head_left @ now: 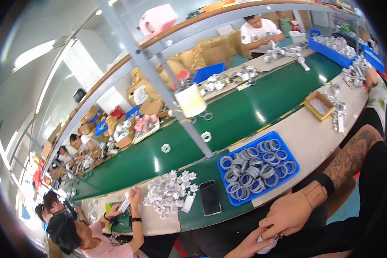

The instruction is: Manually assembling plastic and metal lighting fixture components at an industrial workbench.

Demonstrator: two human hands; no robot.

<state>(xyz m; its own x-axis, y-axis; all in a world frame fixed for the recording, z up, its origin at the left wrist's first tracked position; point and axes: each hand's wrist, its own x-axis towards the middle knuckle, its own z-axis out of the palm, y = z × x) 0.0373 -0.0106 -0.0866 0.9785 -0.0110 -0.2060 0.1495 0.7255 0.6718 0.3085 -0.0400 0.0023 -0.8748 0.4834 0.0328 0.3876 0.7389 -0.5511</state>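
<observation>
Low in the view, my left hand (247, 247) is closed around a small round white and grey part (267, 247). From above, my right hand (289, 215) lies over the same part with its fingers curled onto it, hiding much of it. A black band circles my right wrist. Beyond my hands, a blue tray (293, 173) on the bench holds many grey rings (256, 167). To the left of the tray lies a black phone (210, 198).
A heap of white plastic parts (167, 193) lies on the bench, beside a co-worker in pink (103, 241). A green conveyor belt (232, 116) runs behind, carrying loose rings. A grey metal post (167, 81) rises at the bench. A small carton (319, 105) stands farther right.
</observation>
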